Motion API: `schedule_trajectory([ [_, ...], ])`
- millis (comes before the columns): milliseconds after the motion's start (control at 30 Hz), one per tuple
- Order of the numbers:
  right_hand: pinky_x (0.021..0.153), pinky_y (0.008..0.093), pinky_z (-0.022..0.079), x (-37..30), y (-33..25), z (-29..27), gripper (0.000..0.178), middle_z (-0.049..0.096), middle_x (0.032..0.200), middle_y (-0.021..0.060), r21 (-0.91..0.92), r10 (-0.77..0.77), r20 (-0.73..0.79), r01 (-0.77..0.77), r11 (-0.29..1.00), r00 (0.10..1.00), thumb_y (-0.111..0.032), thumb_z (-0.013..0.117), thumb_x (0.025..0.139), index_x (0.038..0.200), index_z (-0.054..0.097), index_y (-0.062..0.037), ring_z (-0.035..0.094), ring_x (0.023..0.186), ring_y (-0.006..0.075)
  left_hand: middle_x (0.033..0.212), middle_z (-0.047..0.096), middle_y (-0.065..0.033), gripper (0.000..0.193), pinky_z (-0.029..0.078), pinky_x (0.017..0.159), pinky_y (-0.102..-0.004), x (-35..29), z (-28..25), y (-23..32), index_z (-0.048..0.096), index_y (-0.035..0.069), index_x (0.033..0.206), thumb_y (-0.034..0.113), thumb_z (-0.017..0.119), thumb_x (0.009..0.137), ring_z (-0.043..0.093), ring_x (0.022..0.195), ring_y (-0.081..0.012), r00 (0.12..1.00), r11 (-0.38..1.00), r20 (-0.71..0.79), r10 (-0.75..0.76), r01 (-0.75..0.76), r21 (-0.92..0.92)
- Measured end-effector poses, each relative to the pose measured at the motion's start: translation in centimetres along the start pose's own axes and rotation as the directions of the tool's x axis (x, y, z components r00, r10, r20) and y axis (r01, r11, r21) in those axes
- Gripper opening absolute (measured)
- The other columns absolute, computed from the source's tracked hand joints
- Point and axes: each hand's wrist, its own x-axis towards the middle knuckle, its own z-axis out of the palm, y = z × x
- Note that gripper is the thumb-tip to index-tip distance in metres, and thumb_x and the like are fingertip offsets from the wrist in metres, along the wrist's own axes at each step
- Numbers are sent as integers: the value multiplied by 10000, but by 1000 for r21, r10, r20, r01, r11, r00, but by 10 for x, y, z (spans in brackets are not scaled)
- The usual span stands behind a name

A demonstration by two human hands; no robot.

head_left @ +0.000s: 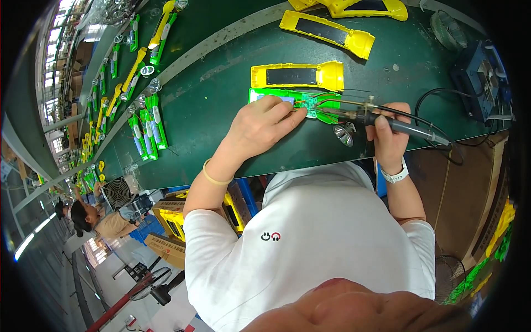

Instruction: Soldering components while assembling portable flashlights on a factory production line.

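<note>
In front of me on the bench lies a green flashlight housing, with a green circuit board and thin wires inside. My left hand rests over the housing's left part. Its thumb and fingers pinch together at the board's edge; what is between them is hidden. My right hand grips a soldering iron with a dark handle and a thin feed tube. The iron's front end points left over the board. A round silver reflector sits just below the housing, and a yellow shell with a dark panel lies just beyond it.
More yellow shells lie at the back. A blue soldering station stands right, its cable looping near my right hand; a wire spool is behind it. Several green housings lie left. A co-worker sits farther left.
</note>
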Motion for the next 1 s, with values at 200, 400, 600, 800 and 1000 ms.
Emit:
schedule_trajectory([
  [200,495,233,403,8,0,-8,193,537,806,104,138,-145,-180,171,976,973,-160,495,921,1044,400,-46,553,604,168,812,544,-25,273,483,569,-269,3,-1,0,637,95,950,72,637,678,549,721,-168,1000,1000,22,-1,1,-11],
  [400,500,234,412,18,-10,-22,193,549,814,100,146,-189,-253,230,962,949,-148,478,926,1073,397,-55,564,605,181,863,553,-86,306,453,654,-339,29,-4,3,670,75,914,165,754,634,529,762,-249,966,952,-77,-247,227,-205],
  [600,500,233,416,35,-20,-7,192,510,821,83,132,-189,-194,217,967,963,-143,495,924,1039,370,-54,575,627,171,876,555,-97,175,427,724,-372,74,27,12,619,45,850,94,679,693,519,828,-276,954,927,-115,-278,234,-294],
  [800,491,217,417,43,-17,-17,189,520,802,72,121,-133,-216,161,979,967,-154,509,922,1018,378,-57,576,612,146,841,573,-104,259,442,737,-344,52,25,20,521,7,991,75,638,770,551,787,-249,705,471,206,-679,633,-614],
  [1000,499,210,417,55,-17,-4,194,522,792,64,171,-101,-175,131,977,979,-127,521,914,1025,380,-55,578,612,138,812,556,-66,171,367,730,-373,61,32,23,587,71,835,102,677,694,517,815,-252,919,909,-139,-370,326,-260],
])
